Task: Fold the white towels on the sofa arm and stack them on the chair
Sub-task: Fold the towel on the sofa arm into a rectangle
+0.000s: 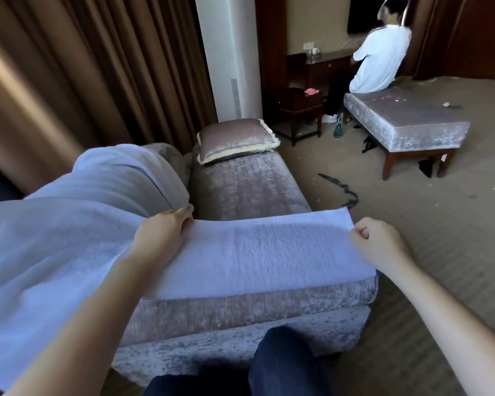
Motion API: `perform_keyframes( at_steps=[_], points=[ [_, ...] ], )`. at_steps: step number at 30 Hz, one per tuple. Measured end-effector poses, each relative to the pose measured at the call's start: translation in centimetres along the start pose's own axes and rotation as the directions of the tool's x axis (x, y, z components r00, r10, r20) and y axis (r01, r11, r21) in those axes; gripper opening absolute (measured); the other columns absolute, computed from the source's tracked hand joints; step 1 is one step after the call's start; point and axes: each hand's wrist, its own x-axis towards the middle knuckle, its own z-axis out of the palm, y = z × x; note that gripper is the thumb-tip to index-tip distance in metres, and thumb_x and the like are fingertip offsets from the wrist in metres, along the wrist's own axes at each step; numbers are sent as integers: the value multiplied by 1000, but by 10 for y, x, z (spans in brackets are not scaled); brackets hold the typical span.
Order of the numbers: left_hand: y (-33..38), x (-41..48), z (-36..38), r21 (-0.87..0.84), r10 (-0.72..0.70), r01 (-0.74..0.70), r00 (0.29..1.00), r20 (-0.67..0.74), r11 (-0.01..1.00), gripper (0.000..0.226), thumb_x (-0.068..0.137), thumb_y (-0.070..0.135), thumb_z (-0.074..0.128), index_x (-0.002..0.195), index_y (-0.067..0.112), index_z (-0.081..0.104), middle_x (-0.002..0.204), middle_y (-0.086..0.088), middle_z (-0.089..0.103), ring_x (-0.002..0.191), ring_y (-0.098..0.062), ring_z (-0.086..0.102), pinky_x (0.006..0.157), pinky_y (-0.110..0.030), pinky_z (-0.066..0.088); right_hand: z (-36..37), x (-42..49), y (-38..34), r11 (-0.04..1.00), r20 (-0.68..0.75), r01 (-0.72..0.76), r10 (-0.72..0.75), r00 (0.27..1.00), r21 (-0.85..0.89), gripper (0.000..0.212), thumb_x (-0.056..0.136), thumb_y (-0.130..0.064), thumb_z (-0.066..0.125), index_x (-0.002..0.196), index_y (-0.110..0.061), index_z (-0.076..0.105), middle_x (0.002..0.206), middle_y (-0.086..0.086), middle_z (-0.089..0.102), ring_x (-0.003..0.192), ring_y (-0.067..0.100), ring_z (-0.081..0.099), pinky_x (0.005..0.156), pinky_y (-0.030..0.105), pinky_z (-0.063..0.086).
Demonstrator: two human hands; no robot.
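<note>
Spanning the sofa seat point(240, 184), the towel point(255, 252) is pinched at its far corners by the left hand point(160, 230) and right hand point(377, 244); the fold could be skewed by uneven pulling.

One camera only, worn on the person's head, facing forward and tipped steeply down along both forearms. It sits close: the left hand point(162, 232) and right hand point(379, 244) hold the lower middle of the view, with the towel point(255, 252) and the near end of the sofa point(240, 190) just below the lens. The wearer's knees point(283, 367) show at the bottom edge. The wide lens bows the curtain point(69, 81) on the left. Higher up, the view runs across the carpet point(412, 224) to a bench point(406, 121) by the far wall.
</note>
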Motion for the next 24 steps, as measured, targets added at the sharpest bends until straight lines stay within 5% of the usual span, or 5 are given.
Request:
perform_keyframes(
  at_steps=[5, 7, 11, 17, 24],
  points=[
    [0, 2, 6, 91, 156, -148, 983, -92, 985, 13, 83, 12, 73, 95, 13, 71, 89, -5, 67, 86, -32, 60, 57, -36, 50, -3, 1, -7, 995, 15, -38, 40, 999, -91, 24, 92, -22, 54, 73, -7, 53, 53, 2, 45, 50, 20, 40, 49, 29, 23],
    [9, 1, 5, 111, 234, -217, 956, -177, 970, 16, 81, 11, 71, 97, 14, 71, 93, -2, 65, 87, -29, 56, 64, -37, 48, -8, -5, -15, 983, -60, -38, 28, 998, -177, 12, 91, -25, 56, 92, -13, 56, 82, -1, 60, 72, 23, 56, 54, 28, 32],
    [59, -3, 4, -92, 372, -390, 914, -161, 916, 22, 86, 16, 52, 92, 14, 72, 86, -3, 68, 77, -27, 62, 64, -35, 53, 1, -12, -29, 947, -228, 267, -304, 925, -181, 20, 89, -10, 60, 108, -11, 61, 111, 5, 57, 103, 31, 55, 75, 36, 44],
    [102, -10, 26, -235, 252, -207, 951, 178, 950, 79, 87, 59, 7, 137, 20, 54, 138, 1, 56, 126, -19, 51, 107, -33, 38, 31, 1, -30, 986, 191, 166, -163, 968, 2, 49, 104, -37, 33, 144, -12, 44, 152, 0, 38, 141, 16, 30, 114, 31, 25],
    [104, -15, 29, -237, 243, -223, 968, 60, 946, 41, 104, 37, 35, 135, 19, 56, 134, 2, 59, 122, -18, 54, 100, -28, 37, 30, -3, -33, 972, 183, 190, -164, 969, -136, 50, 104, -38, 23, 148, -17, 36, 156, -3, 31, 145, 13, 21, 117, 35, 21]
  ],
)
